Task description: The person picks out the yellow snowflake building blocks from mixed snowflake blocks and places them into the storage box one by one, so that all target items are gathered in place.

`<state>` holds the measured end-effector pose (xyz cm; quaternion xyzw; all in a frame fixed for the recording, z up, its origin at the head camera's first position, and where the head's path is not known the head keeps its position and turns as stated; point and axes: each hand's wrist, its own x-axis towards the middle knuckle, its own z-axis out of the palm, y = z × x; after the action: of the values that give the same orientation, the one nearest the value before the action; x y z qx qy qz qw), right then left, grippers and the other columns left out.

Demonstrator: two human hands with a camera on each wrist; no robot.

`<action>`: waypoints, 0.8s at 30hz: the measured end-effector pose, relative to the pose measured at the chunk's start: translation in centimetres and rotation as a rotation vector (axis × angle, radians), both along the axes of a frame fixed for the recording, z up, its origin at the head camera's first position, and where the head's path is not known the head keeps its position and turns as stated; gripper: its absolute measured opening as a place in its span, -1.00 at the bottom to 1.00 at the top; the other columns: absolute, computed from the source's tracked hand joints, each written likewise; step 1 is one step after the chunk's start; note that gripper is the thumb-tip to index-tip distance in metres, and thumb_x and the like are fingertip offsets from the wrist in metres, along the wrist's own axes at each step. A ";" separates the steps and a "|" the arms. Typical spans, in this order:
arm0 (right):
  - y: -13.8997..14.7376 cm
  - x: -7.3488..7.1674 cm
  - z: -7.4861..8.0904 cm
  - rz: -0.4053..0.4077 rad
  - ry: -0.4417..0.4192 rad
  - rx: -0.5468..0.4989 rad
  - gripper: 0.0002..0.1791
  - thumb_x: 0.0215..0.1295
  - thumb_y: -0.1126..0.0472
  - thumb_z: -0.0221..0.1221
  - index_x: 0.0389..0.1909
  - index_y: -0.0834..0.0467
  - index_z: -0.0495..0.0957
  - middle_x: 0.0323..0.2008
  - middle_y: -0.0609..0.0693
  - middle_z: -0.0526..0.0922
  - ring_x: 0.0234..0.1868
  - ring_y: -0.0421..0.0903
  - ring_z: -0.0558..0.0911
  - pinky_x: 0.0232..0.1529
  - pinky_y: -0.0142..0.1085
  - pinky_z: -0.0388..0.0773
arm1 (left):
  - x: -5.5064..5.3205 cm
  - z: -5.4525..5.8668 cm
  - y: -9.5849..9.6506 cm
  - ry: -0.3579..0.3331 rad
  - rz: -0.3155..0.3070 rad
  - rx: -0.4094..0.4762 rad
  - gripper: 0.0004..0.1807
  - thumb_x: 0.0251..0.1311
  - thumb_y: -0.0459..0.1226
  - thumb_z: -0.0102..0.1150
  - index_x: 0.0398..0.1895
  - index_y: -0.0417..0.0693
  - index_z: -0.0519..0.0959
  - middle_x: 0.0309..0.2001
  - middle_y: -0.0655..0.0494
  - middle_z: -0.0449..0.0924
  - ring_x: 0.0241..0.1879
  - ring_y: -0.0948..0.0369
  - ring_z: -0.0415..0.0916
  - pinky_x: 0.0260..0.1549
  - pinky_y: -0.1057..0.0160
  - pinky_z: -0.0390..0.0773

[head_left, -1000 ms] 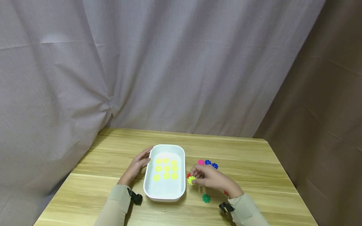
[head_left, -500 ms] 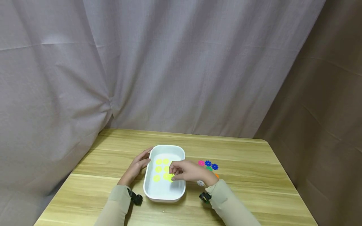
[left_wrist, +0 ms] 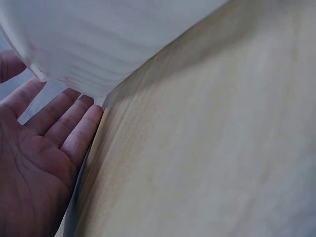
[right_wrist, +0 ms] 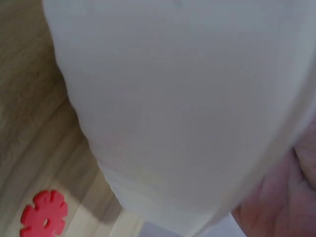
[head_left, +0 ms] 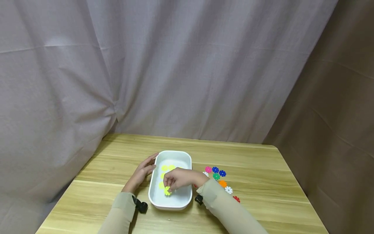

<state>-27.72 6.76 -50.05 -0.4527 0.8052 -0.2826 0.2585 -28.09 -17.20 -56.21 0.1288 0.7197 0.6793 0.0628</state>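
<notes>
A white rectangular tray (head_left: 151, 195) stands on the wooden table, with several yellow snowflake discs (head_left: 171, 167) lying inside in rows. Over the tray my right hand (head_left: 181, 178) pinches a yellow snowflake disc (head_left: 167, 191) between thumb and fingers, low above the tray's floor. Its arm and palm hide part of the rows. My left hand (head_left: 143, 170) is at the tray's left side. In the left wrist view, its straight fingers (left_wrist: 61, 116) touch the outer wall near the rim. The right wrist view has the tray's outer wall in front of most of the right hand.
Right of the tray lie loose snowflake discs: pink (head_left: 208, 169), blue (head_left: 215, 169), green (head_left: 216, 176), orange (head_left: 223, 184), white (head_left: 229, 190) and red (head_left: 236, 199). Another red disc (right_wrist: 44, 215) lies close to the tray. A grey curtain (head_left: 187, 71) hangs behind the table.
My right hand has carried the yellow snowflake disc leftward from the table's right side, over the rim, to the tray's lower-left area. The left hand and tray stay in place.
</notes>
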 end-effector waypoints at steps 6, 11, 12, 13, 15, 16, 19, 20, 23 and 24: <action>-0.7 -0.1 -0.5 0.035 -0.012 0.015 -0.82 0.18 0.36 0.40 -0.24 0.15 0.62 -0.41 -0.17 0.64 -0.37 -0.37 0.59 -0.28 -0.49 0.62 | 0.0 0.0 0.1 -0.001 0.003 -0.003 -0.39 0.41 -0.30 0.00 0.53 0.12 0.28 0.41 -0.23 0.32 0.33 -0.12 0.38 0.24 0.14 0.48; -1.1 -0.1 -0.7 0.039 0.008 0.031 -0.83 0.19 0.37 0.39 -0.24 0.17 0.63 -0.40 -0.16 0.66 -0.36 -0.37 0.60 -0.25 -0.50 0.61 | 0.0 0.2 0.0 -0.007 0.001 0.001 -0.38 0.41 -0.28 0.01 0.53 0.15 0.27 0.41 -0.23 0.32 0.34 -0.13 0.36 0.27 0.09 0.46; -1.2 -0.1 -0.7 0.038 0.011 0.034 -0.83 0.19 0.37 0.39 -0.24 0.17 0.63 -0.40 -0.16 0.66 -0.35 -0.37 0.60 -0.24 -0.51 0.61 | 0.0 0.2 0.0 -0.005 -0.002 0.003 -0.37 0.41 -0.28 0.01 0.54 0.13 0.26 0.41 -0.24 0.31 0.34 -0.14 0.36 0.27 0.08 0.46; -1.2 -0.1 -0.8 0.038 0.013 0.035 -0.84 0.19 0.37 0.39 -0.24 0.17 0.63 -0.40 -0.16 0.66 -0.35 -0.37 0.60 -0.24 -0.51 0.61 | 0.0 0.3 0.0 -0.005 -0.003 0.005 -0.37 0.41 -0.29 0.01 0.54 0.13 0.26 0.41 -0.24 0.32 0.35 -0.14 0.36 0.26 0.09 0.46; -1.3 -0.1 -0.9 0.039 0.019 0.036 -0.84 0.20 0.36 0.39 -0.25 0.16 0.63 -0.39 -0.17 0.66 -0.35 -0.37 0.60 -0.24 -0.51 0.61 | 0.0 0.3 0.0 -0.006 -0.010 0.011 -0.37 0.41 -0.29 0.00 0.54 0.14 0.26 0.41 -0.25 0.31 0.35 -0.15 0.35 0.26 0.09 0.46; -1.4 -0.1 -0.9 0.038 0.021 0.036 -0.84 0.20 0.36 0.39 -0.25 0.16 0.63 -0.39 -0.18 0.66 -0.35 -0.37 0.60 -0.24 -0.51 0.61 | 0.0 0.3 -0.1 -0.007 -0.012 0.011 -0.38 0.41 -0.30 0.00 0.54 0.14 0.26 0.41 -0.25 0.32 0.35 -0.15 0.35 0.26 0.08 0.46; -1.5 0.0 -0.9 0.038 0.014 0.031 -0.85 0.20 0.36 0.39 -0.26 0.15 0.63 -0.38 -0.18 0.67 -0.33 -0.37 0.61 -0.21 -0.51 0.60 | 0.0 0.3 -0.1 -0.004 -0.022 0.015 -0.37 0.42 -0.30 0.00 0.54 0.12 0.25 0.41 -0.27 0.31 0.35 -0.16 0.34 0.26 0.08 0.47; -1.5 0.0 -0.9 0.038 0.011 0.029 -0.85 0.20 0.36 0.39 -0.25 0.15 0.63 -0.38 -0.19 0.67 -0.32 -0.37 0.61 -0.20 -0.51 0.60 | 0.0 0.2 -0.1 -0.002 -0.027 0.018 -0.37 0.42 -0.31 0.00 0.54 0.11 0.25 0.41 -0.28 0.30 0.35 -0.17 0.34 0.26 0.08 0.46; -1.5 -0.1 -0.9 0.037 0.005 0.019 -0.85 0.21 0.38 0.37 -0.24 0.16 0.64 -0.35 -0.18 0.69 -0.29 -0.38 0.63 -0.17 -0.52 0.60 | -0.1 0.2 -0.2 0.005 -0.034 0.030 -0.37 0.42 -0.32 0.00 0.55 0.05 0.23 0.41 -0.31 0.29 0.35 -0.19 0.33 0.26 0.08 0.46; -1.5 -0.1 -0.9 0.037 0.003 0.014 -0.85 0.21 0.38 0.37 -0.23 0.17 0.64 -0.34 -0.16 0.70 -0.28 -0.38 0.63 -0.16 -0.52 0.60 | -0.1 0.1 -0.2 0.006 -0.034 0.033 -0.37 0.42 -0.33 0.00 0.55 0.04 0.23 0.40 -0.32 0.29 0.35 -0.19 0.33 0.26 0.09 0.46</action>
<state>-27.85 5.30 -50.96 -0.4661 0.7992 -0.2713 0.2655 -28.23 -17.35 -56.08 0.1441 0.7063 0.6895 0.0702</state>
